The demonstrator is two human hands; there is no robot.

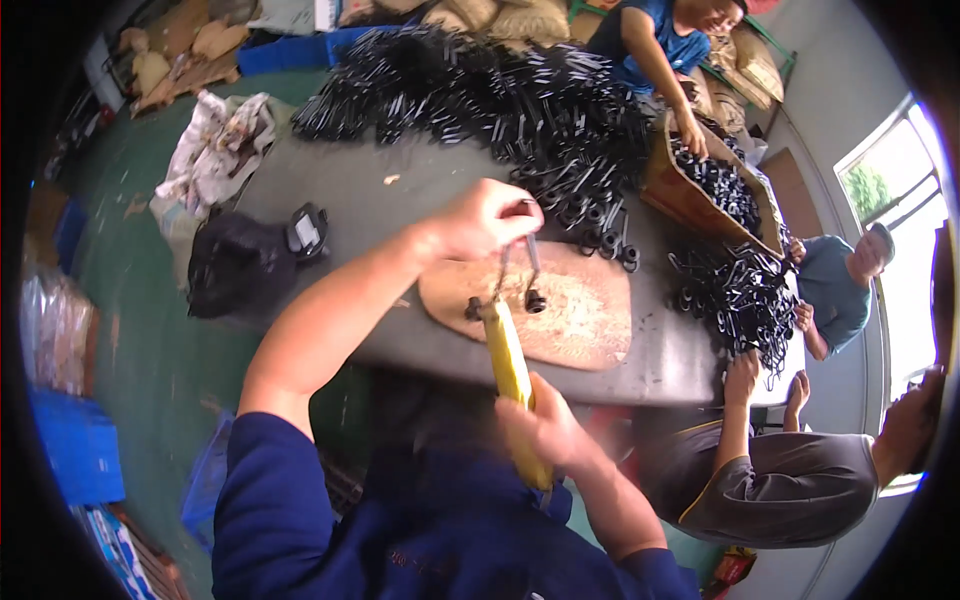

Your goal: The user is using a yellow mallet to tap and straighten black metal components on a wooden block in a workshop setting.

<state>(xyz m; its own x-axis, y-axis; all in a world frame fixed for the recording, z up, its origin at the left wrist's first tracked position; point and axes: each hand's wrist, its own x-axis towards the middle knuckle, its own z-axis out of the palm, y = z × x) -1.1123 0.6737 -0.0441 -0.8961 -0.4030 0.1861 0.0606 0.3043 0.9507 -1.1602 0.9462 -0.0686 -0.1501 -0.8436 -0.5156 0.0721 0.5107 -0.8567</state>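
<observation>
Low in the frame, the right hand [548, 425] has its fingers closed round a yellow tool [512, 370], slanting up toward the centre. And here's the left hand [495, 220], just above centre, pinching the top of a black part [535, 300]: 2 thin legs hang from it, round ends over the board [590, 325]. The tool's upper end is right by those legs; whether they touch, I can't tell.

Lower right, a person in a dark shirt [770, 490] reaches toward a black heap [740, 300] at the right of the tabletop [370, 180]. Mid-left, a black bundle [240, 255]; above it, a white sack [215, 150].

Farther out, a 2nd person, in teal [838, 290], stands at the right by the heap. Upper right, a carton [665, 185] brims with black parts, and a 3rd person, in blue [620, 45], has a hand in it. A huge black pile [450, 90] fills upper centre, with tan sacks [530, 18] behind at the top edge.
</observation>
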